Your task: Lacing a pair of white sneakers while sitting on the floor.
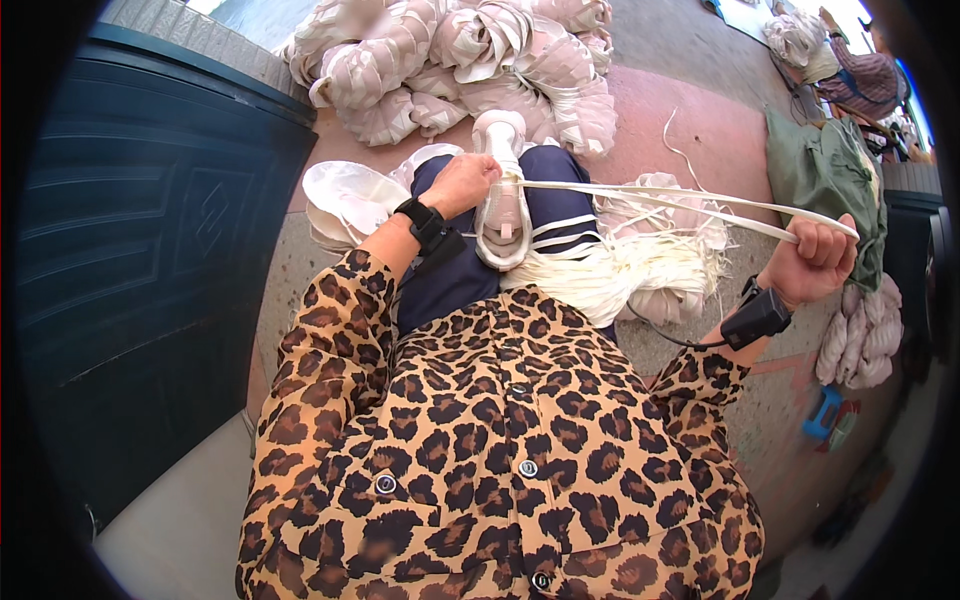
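Observation:
A pale pink and white shoe upper [504,212] lies lengthwise over my dark-trousered lap. My left hand [462,184] is closed in a pinch at its left edge, near the lacing holes; the fingertips are partly hidden. From the upper, a cream shoelace [680,190] stretches taut to the right in two strands. Far out to the right, my right hand [815,258] is closed in a fist around the lace's ends. A thick bundle of loose cream laces [590,275] drapes over my right thigh.
Stacked pink and white shoe uppers [470,65] pile up ahead. White uppers [350,200] sit left of my knees, more [860,335] at far right. A dark blue panelled door [180,230] stands left. Beside a green cloth [825,180], another person [865,80] sits far right.

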A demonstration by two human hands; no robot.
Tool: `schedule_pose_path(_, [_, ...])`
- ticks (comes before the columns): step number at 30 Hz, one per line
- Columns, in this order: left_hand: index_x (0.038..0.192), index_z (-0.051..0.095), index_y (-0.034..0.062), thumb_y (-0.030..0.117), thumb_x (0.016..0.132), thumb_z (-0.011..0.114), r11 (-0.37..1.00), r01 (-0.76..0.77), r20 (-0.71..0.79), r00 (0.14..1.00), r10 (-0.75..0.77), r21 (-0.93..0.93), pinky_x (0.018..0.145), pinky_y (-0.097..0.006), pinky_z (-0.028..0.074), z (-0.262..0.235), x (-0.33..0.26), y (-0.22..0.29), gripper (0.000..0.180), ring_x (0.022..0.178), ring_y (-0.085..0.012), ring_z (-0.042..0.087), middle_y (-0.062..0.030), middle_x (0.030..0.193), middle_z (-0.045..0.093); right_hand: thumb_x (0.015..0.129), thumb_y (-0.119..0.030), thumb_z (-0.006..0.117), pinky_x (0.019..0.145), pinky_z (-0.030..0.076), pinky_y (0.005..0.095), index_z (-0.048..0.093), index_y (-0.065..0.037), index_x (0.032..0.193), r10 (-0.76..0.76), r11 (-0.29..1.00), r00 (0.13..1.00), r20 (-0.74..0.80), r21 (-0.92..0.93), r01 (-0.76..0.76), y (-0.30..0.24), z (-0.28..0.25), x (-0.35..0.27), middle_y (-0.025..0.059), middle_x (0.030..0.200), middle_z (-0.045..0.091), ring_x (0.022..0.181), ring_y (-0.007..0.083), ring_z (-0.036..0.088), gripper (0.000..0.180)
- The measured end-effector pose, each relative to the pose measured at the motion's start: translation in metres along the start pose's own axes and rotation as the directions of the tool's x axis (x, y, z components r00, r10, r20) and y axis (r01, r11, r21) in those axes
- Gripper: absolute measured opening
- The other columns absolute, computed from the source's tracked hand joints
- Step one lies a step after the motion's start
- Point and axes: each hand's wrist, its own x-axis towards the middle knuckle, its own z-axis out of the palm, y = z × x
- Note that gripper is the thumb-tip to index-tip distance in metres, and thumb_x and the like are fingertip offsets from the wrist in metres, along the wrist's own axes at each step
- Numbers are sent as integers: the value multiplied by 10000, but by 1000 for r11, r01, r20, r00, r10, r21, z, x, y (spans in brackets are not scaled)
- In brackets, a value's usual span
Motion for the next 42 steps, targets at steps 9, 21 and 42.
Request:
schedule_pose_path(9, [963,607,7,170,826,541,980,-123,376,925,56,157,763,-300,423,-19,9,14,223,840,-203,577,-141,882,621,857,-98,386,383,153,208,314,-138,636,20,1000,999,-38,24,-19,-2,-22,5,-74,454,208,378,21,171,236])
schedule_pose_path(21, [852,517,55,200,921,420,60,-391,-375,908,186,-918,625,-253,368,-265,-50,-20,188,553,-94,374,19,607,360,895,-176,476,454,335,169,590,-48,917,538,62,544,-644,-613,-788,161,-73,-56,-38,649,472,525,28,401,173])
schedule_pose_path(42, [812,615,66,184,770,537,854,-72,-50,992,114,515,623,-399,482,25,-15,24,148,700,-318,610,-172,737,615,685,-130,531,565,482,396,613,-68,675,623,-613,708,-332,-770,178,218,-97,-90,152,636,598,628,304,613,104])
